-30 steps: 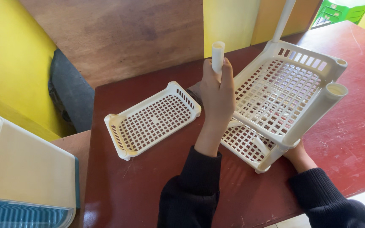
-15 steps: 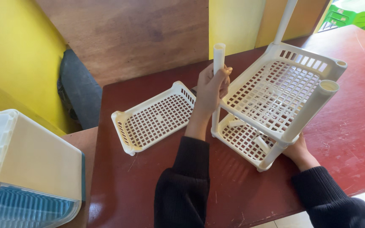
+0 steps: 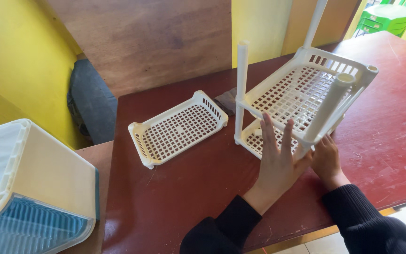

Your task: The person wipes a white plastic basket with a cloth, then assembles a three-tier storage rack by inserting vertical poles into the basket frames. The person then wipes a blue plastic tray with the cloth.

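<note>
A cream plastic two-tier rack (image 3: 306, 89) stands tilted on the dark red table (image 3: 189, 188), its slotted trays joined by round posts. One upright post (image 3: 241, 84) rises at its left corner with nothing touching it. My left hand (image 3: 278, 162) is open, fingers spread, against the rack's near edge. My right hand (image 3: 326, 160) grips the rack's lower near corner by the front post (image 3: 327, 108). A loose cream tray (image 3: 179, 128) lies flat to the left of the rack, apart from both hands.
A cream and blue plastic box (image 3: 29, 188) sits at the left on a lower surface. A dark grey object (image 3: 90, 99) leans by the yellow wall. A small dark cloth (image 3: 226, 101) lies behind the trays. A green plastic chair (image 3: 386, 14) stands at the far right.
My left hand let go of the upright left post and dropped to the rack's near edge, fingers spread. The post now stands in the rack's corner. My right hand stays at the lower corner.
</note>
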